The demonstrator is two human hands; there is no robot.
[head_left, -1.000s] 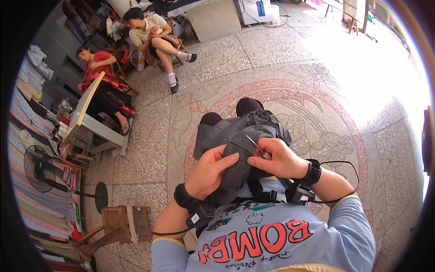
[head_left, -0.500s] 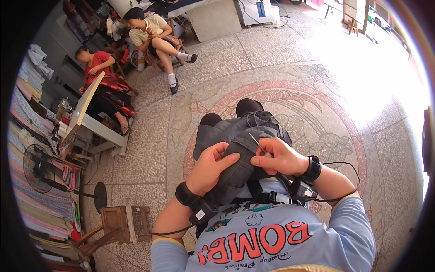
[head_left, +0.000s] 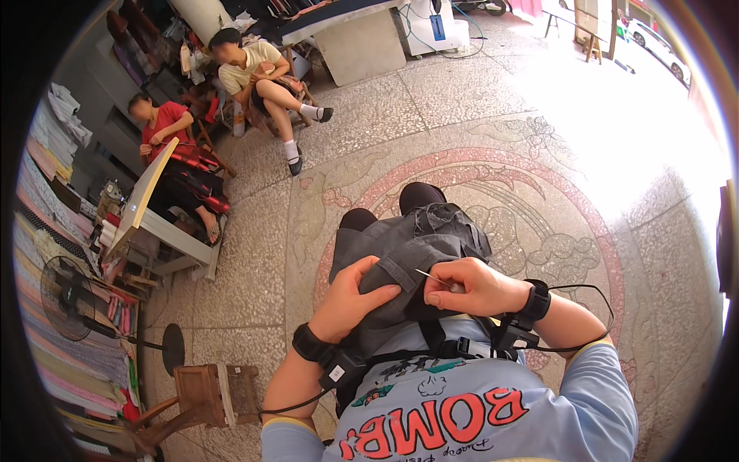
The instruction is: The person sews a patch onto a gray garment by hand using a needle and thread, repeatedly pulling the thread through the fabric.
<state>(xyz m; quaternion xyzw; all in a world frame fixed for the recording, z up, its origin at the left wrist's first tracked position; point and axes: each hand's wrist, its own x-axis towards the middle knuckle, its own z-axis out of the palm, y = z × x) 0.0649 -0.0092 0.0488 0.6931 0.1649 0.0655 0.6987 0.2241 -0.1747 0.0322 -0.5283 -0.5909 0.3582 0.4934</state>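
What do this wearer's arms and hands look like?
The left hand and right hand are ungloved. Each wrist wears a black strap with a black box, the left one bearing a white label. Black cables trail by both forearms; light blue short sleeves have yellow trim.

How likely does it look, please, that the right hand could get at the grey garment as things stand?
Probably yes: the right hand is close to the grey garment, with nothing apparent in the way, though its fingers are occupied with a thin pointed tool.
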